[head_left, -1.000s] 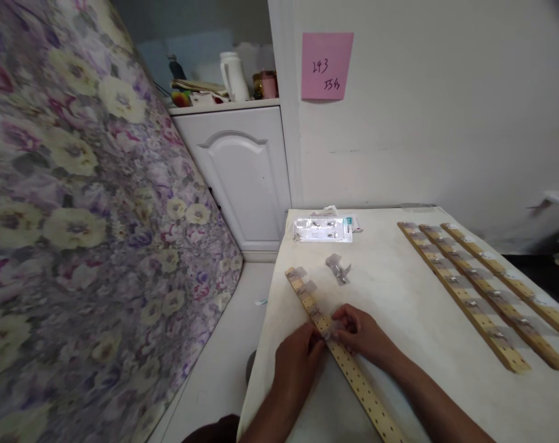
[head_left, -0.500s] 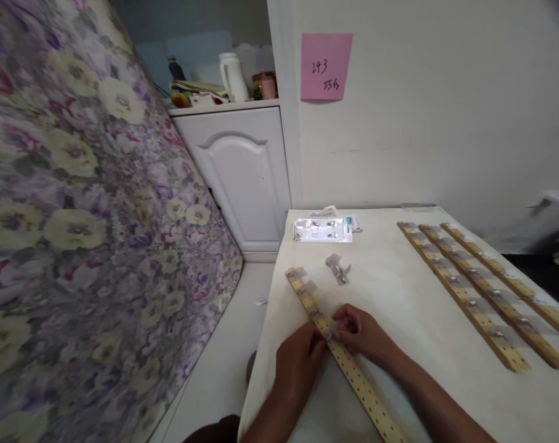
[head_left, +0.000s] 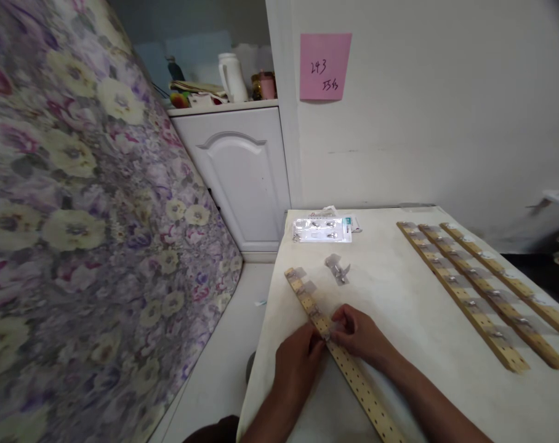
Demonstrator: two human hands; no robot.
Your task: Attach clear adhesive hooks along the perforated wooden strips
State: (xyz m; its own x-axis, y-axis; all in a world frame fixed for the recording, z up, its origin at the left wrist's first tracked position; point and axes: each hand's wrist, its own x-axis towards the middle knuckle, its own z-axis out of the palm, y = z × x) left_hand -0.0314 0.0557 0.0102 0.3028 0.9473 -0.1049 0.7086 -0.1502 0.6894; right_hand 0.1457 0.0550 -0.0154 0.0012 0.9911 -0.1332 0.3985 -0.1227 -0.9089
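Observation:
A long wooden strip with rows of holes lies slantwise on the table, with several small clear plastic pieces with metal parts along its far end. My left hand rests at the strip's left edge, fingers curled and closed against it. On the opposite side, my right hand is closed, its thumb and fingers pinching a small clear plastic piece with metal on the strip. The fingers hide most of this piece. Just beyond the hands, loose clear pieces with metal parts lie on the table.
Three finished-looking wooden strips carrying similar pieces lie along the right side of the white table. Blister packs sit at the back edge. A floral curtain hangs at the left, beside a white cabinet.
My right fingers have closed in slightly toward the strip, covering more of the clear piece. The left hand and the strip stay nearly where they were.

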